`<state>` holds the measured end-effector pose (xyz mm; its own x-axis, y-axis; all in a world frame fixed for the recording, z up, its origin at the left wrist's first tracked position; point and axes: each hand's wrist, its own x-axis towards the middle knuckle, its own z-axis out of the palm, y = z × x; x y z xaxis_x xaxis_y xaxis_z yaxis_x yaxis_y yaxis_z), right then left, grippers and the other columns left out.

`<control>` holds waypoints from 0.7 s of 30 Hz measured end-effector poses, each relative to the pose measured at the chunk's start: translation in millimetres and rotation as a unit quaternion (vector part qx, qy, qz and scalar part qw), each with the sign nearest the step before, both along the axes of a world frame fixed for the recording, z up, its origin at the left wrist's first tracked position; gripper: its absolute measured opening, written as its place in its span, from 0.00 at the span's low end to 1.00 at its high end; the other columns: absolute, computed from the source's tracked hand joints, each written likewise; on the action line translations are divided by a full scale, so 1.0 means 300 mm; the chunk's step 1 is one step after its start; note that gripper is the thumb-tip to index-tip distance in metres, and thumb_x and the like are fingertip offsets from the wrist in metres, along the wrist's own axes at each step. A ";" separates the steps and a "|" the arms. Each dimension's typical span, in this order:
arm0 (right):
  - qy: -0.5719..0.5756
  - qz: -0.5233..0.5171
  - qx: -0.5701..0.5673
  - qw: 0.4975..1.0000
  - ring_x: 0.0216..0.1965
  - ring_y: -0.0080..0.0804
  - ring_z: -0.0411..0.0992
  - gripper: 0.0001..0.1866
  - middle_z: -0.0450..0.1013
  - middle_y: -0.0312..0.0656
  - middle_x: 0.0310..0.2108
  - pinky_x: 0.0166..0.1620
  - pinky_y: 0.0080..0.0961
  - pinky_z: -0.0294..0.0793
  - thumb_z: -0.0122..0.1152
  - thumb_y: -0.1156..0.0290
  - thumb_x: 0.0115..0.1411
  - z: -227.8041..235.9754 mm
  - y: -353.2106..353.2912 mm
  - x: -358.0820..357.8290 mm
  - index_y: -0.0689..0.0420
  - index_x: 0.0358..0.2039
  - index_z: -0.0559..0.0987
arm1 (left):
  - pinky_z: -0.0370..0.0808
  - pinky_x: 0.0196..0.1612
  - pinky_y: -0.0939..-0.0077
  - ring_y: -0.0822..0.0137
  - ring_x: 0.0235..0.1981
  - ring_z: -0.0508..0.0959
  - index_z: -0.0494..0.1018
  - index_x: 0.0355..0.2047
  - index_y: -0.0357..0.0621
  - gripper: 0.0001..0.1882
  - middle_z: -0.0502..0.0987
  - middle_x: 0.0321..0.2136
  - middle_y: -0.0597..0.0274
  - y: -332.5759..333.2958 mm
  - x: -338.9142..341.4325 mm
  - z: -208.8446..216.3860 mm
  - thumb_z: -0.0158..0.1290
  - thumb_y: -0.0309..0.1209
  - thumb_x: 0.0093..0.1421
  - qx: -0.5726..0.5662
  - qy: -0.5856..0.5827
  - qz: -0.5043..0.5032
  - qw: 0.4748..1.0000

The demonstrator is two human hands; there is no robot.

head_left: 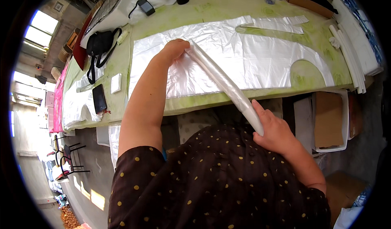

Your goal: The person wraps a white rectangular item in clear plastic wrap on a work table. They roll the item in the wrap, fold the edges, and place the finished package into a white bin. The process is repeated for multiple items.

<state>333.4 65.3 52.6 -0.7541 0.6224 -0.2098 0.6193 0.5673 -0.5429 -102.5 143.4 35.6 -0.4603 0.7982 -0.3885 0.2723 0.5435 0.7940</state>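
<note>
A long, narrow roll of shiny translucent plastic [222, 80] slants between my hands, from the table down to my waist. My left hand [175, 50] is closed at its far upper end, fingers curled and partly hidden. Around the near lower end my right hand [273, 128] is wrapped, thumb and fingers on either side. Under the roll, a thin silvery-white plastic apron [260, 62] lies spread flat, with a curved neck cutout at the right and a strap strip along its far edge.
The table has a green patterned cover [220, 5]. To the left lie a black phone [99, 98], a small white pad [116, 83] and a black bag [99, 46]. White rolls [348, 60] and stacked plastic sit at the right edge. Below stands a white bin [344, 123] with cardboard.
</note>
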 end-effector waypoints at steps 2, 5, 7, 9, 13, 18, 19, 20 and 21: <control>-0.029 0.006 -0.012 0.999 0.43 0.56 0.75 0.50 0.71 0.53 0.44 0.47 0.48 0.77 0.65 0.64 0.53 0.027 0.001 0.039 0.48 0.74 0.53 | 0.61 0.19 0.71 0.71 0.17 0.65 0.77 0.33 0.42 0.09 0.71 0.21 0.65 -0.016 0.012 -0.024 0.54 0.35 0.59 0.024 0.038 0.011 0.999; -0.036 0.000 -0.020 0.999 0.48 0.54 0.74 0.49 0.72 0.52 0.45 0.51 0.46 0.74 0.66 0.68 0.52 0.026 -0.019 0.177 0.49 0.73 0.55 | 0.74 0.31 0.69 0.69 0.26 0.76 0.80 0.37 0.42 0.14 0.79 0.30 0.61 -0.032 0.021 -0.037 0.56 0.38 0.58 0.007 0.093 0.015 0.996; -0.057 -0.040 -0.057 0.996 0.50 0.54 0.72 0.43 0.73 0.52 0.47 0.54 0.45 0.73 0.67 0.73 0.49 0.047 -0.044 0.260 0.52 0.67 0.63 | 0.79 0.37 0.67 0.65 0.31 0.82 0.81 0.40 0.41 0.17 0.83 0.35 0.57 -0.024 0.026 -0.045 0.55 0.40 0.58 -0.010 0.151 -0.004 0.988; -0.087 -0.057 -0.071 0.992 0.50 0.56 0.72 0.37 0.74 0.52 0.46 0.53 0.45 0.73 0.66 0.74 0.48 0.035 -0.072 0.363 0.54 0.60 0.67 | 0.80 0.38 0.66 0.62 0.30 0.83 0.81 0.41 0.43 0.17 0.83 0.36 0.56 -0.019 0.046 -0.035 0.55 0.41 0.58 -0.031 0.191 -0.034 0.981; -0.055 -0.174 -0.095 0.979 0.45 0.46 0.74 0.25 0.74 0.47 0.40 0.49 0.37 0.74 0.63 0.80 0.45 -0.163 -0.179 0.656 0.57 0.47 0.73 | 0.80 0.43 0.63 0.56 0.37 0.83 0.81 0.42 0.45 0.18 0.81 0.42 0.54 -0.001 0.091 0.002 0.53 0.42 0.58 -0.072 0.256 -0.044 0.963; 0.022 -0.292 -0.192 0.937 0.40 0.32 0.72 0.25 0.73 0.41 0.36 0.46 0.29 0.73 0.60 0.84 0.43 -0.327 -0.256 0.796 0.57 0.46 0.74 | 0.72 0.59 0.60 0.52 0.58 0.73 0.76 0.53 0.48 0.24 0.71 0.57 0.53 0.012 0.067 -0.020 0.54 0.45 0.59 0.004 0.339 -0.026 0.940; 0.027 -0.294 -0.186 0.937 0.40 0.33 0.72 0.26 0.73 0.42 0.37 0.46 0.29 0.73 0.60 0.84 0.44 -0.333 -0.259 0.806 0.57 0.47 0.74 | 0.69 0.62 0.59 0.51 0.62 0.70 0.74 0.55 0.48 0.26 0.69 0.59 0.52 0.001 0.071 -0.025 0.55 0.45 0.59 0.044 0.333 0.002 0.942; 0.032 -0.295 -0.180 0.938 0.40 0.33 0.73 0.26 0.74 0.43 0.37 0.47 0.29 0.73 0.60 0.84 0.44 -0.302 -0.249 0.770 0.58 0.47 0.74 | 0.67 0.63 0.57 0.48 0.64 0.67 0.71 0.58 0.47 0.30 0.67 0.61 0.51 -0.015 0.071 -0.040 0.57 0.47 0.59 0.106 0.355 -0.001 0.929; 0.038 -0.297 -0.172 0.939 0.40 0.34 0.73 0.26 0.75 0.43 0.38 0.47 0.29 0.73 0.60 0.83 0.44 -0.269 -0.236 0.735 0.58 0.48 0.74 | 0.64 0.65 0.55 0.46 0.66 0.64 0.68 0.61 0.46 0.33 0.65 0.62 0.49 -0.037 0.075 -0.062 0.58 0.48 0.59 0.169 0.376 -0.006 0.911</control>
<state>554.0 -5.6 -28.0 -0.3171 0.8430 -0.4345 0.7230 -0.0816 -0.6860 -79.9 132.4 16.9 -0.4858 0.8202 0.3022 0.8124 0.2961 0.5024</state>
